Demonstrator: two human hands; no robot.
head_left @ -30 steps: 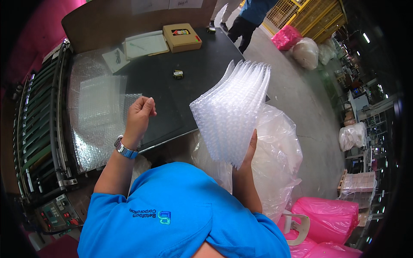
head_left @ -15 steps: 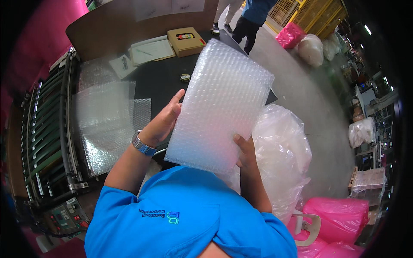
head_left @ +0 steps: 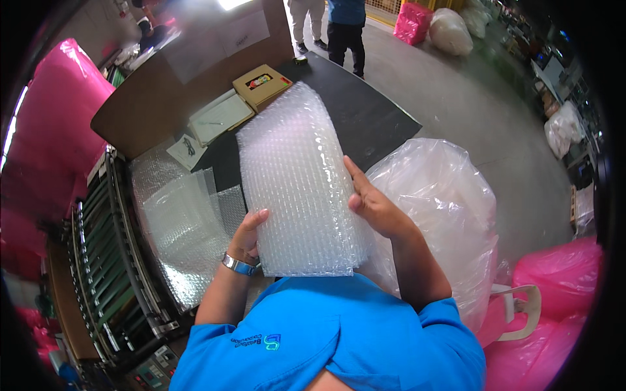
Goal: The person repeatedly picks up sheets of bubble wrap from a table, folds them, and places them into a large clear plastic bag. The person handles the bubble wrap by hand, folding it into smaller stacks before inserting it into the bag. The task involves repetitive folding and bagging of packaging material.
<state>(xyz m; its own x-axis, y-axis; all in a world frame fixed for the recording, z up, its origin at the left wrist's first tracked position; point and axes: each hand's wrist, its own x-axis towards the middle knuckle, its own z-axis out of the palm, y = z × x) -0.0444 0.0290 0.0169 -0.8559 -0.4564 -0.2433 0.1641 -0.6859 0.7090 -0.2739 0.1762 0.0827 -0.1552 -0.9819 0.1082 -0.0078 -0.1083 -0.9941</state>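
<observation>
Head view: left hand (head_left: 247, 237) clasps the bubble wrap (head_left: 297, 189); right hand (head_left: 378, 207), part-open, braces the edge opposite, seemingly against flopping.

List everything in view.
table: one, black, ahead
bubble-wrap stack: one, clear, centre
loose sheets: several, clear, table left
box: one, brown, on table
papers: several, white, near box
board: one, brown, behind table
roller machine: one, green, left
bags: several, translucent, right
bundles: several, pink, right
co-workers: at least two, blue, grey clothes, top
shirt: one, blue, bottom
watch: one, silver, stack's left
left fingers and right fingers: two sets, bare, stack's sides
</observation>
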